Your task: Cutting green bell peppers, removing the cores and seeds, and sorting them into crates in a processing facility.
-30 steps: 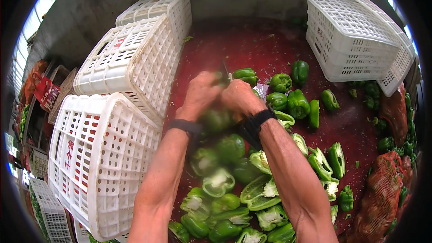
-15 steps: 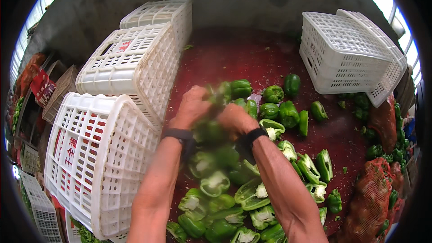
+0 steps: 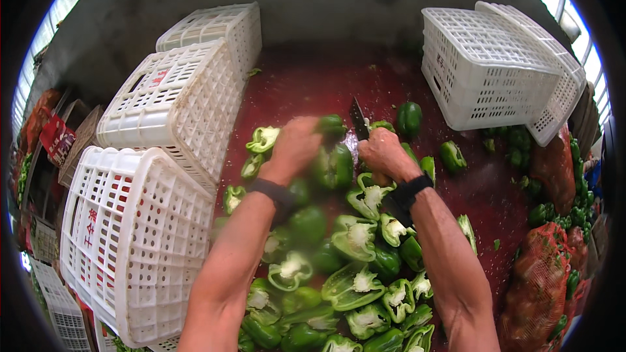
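Observation:
My right hand (image 3: 385, 154) is closed round the handle of a knife (image 3: 358, 119). Its dark blade points away from me and a little to the left. Across from it, my left hand (image 3: 297, 146) has its fingers curled on a green bell pepper (image 3: 331, 124), though its fingertips are partly hidden. Just below that lies a larger whole bell pepper (image 3: 334, 167). Cut pepper halves (image 3: 355, 237), showing pale seed cores, are heaped between my forearms. One more cut half (image 3: 264, 139) rests left of my left hand.
White plastic crates (image 3: 137, 241) line the left side of the red surface (image 3: 293, 85). Two more white crates (image 3: 489, 72) stand at the back right. A whole pepper (image 3: 409, 119) lies beyond my right hand. At the lower right are red mesh sacks (image 3: 538, 280).
My hands have moved apart, the right one to the right. The knife blade now shows clearly. Cut pepper pieces have come into sight left of my left hand. The view has shifted slightly.

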Tool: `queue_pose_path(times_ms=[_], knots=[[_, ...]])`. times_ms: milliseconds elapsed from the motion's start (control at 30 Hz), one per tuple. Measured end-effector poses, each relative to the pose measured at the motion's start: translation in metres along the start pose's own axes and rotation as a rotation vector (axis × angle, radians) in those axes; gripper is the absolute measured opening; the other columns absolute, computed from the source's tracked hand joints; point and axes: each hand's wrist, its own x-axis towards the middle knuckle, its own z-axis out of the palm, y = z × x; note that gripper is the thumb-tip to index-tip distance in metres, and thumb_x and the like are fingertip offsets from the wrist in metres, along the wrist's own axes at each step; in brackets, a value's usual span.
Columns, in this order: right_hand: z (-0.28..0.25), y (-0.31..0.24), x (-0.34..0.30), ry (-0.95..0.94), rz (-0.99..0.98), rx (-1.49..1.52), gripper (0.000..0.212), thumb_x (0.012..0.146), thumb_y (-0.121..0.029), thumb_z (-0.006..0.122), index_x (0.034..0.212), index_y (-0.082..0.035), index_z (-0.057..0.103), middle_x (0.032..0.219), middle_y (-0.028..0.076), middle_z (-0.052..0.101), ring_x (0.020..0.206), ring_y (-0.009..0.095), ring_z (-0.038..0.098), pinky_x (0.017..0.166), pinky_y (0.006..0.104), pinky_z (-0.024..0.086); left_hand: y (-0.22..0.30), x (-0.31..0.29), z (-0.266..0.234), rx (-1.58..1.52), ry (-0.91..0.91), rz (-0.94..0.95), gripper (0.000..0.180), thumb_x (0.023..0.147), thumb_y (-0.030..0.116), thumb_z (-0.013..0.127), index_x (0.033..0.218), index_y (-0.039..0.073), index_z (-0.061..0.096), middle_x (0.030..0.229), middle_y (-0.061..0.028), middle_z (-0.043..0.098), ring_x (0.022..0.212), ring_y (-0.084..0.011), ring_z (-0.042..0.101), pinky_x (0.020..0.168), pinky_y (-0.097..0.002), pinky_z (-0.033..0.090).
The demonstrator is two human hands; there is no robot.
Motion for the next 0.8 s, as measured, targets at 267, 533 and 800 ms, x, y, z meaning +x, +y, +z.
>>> queue_pose_path(times_ms=[267,533,800], knots=[[0.039,0.005,-0.004,-0.038,-0.273,-0.140,0.013,0.076,-0.010,0.063,0.078,-0.001,0.071,0.069,0.023,0.065,0.067,0.039,0.068,0.060,0.0440,0.056,-0.001,0.011,0.001,0.106,-0.208,-0.127,0.039,0.083,0.015,0.067,0.118,0.000,0.063,0.113,-0.0213,0.067,0.107,-0.0376,0.063,0.092,-0.0422,0.051],[-0.012,-0.022,-0.075,-0.285,0.154,0.162,0.041,0.083,-0.027,0.064,0.096,0.011,0.068,0.086,0.023,0.070,0.072,0.026,0.070,0.065,0.0387,0.057,-0.017,0.000,0.021,-0.107,-0.070,-0.151,0.041,0.080,0.018,0.071,0.117,0.000,0.066,0.114,-0.0175,0.069,0.104,-0.0296,0.066,0.092,-0.0370,0.052],[-0.004,-0.031,-0.063,-0.100,0.087,0.396,0.032,0.085,-0.018,0.049,0.071,0.011,0.053,0.056,0.024,0.053,0.044,0.028,0.058,0.046,0.0445,0.050,-0.008,-0.001,0.028,-0.079,-0.044,-0.228,0.039,0.078,0.017,0.073,0.112,0.000,0.068,0.108,-0.0179,0.070,0.097,-0.0278,0.069,0.087,-0.0343,0.054]])
